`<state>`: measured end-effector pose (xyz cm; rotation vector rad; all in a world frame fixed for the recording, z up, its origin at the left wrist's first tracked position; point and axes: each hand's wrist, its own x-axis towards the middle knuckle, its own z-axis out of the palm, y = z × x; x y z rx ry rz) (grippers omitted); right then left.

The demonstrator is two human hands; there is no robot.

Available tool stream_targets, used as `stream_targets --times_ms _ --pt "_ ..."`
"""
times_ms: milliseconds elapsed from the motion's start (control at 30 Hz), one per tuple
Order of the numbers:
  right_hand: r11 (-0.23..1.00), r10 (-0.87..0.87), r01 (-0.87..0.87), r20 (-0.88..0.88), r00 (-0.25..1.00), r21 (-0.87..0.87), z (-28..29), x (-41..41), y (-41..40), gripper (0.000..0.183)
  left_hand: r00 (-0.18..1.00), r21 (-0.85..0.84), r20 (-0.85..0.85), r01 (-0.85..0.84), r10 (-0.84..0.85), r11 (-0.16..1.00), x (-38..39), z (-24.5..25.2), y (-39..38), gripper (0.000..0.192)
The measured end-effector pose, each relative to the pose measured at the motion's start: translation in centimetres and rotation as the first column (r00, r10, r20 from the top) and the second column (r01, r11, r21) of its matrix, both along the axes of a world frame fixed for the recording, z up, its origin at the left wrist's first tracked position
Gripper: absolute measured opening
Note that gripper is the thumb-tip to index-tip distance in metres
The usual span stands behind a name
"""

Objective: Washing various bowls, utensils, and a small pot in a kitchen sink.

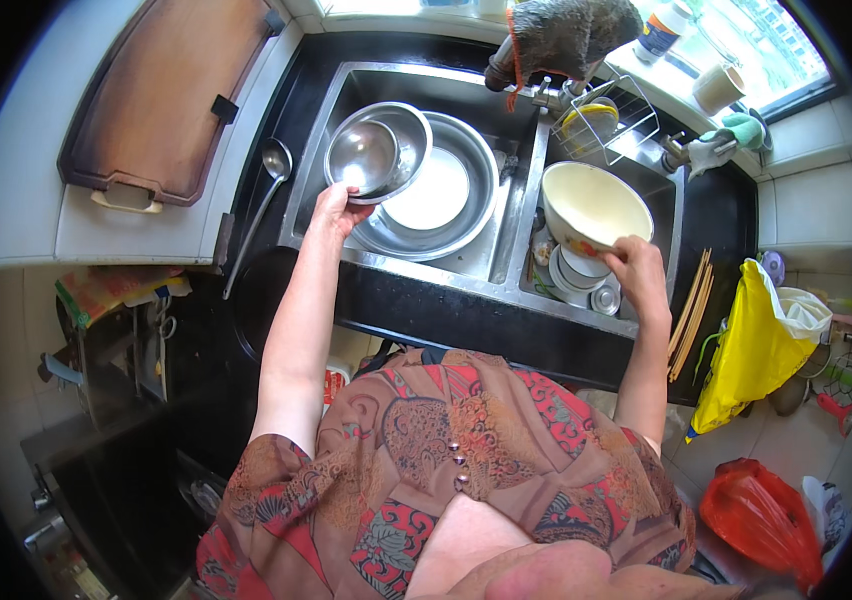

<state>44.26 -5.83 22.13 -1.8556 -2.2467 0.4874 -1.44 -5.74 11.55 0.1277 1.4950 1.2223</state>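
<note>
My left hand grips the rims of two steel bowls, a smaller bowl nested in a larger one. They are held tilted over a wide steel basin in the left sink bowl, and a round white item lies in that basin. On the right, my right hand pinches the near rim of a cream enamel basin with a floral pattern. Below it, several stacked white dishes and a small round metal item sit in the right sink bowl.
A steel ladle lies on the black counter left of the sink. Behind the right bowl stand a wire rack and a cloth-draped faucet. Chopsticks and a yellow plastic bag are at the right. A wooden board leans at the left.
</note>
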Motion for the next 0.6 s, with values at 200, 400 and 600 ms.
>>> stream_targets --times_ms 200,400,600 --pt "0.960 0.278 -0.276 -0.248 0.928 0.045 0.9 -4.4 -1.7 0.016 0.999 -0.001 0.010 -0.047 0.047 0.999 -0.6 -0.4 0.4 0.029" --pt "0.888 0.459 -0.456 -0.157 0.875 0.057 -5.5 -12.0 0.7 0.013 0.999 -0.035 -0.032 -0.023 0.022 0.999 -1.7 1.0 -0.2 0.026" --pt "0.870 0.493 -0.487 -0.116 0.862 0.082 -14.8 -19.6 3.3 0.014 0.988 -0.034 -0.152 0.036 -0.041 0.999 -1.2 -0.5 0.2 0.024"
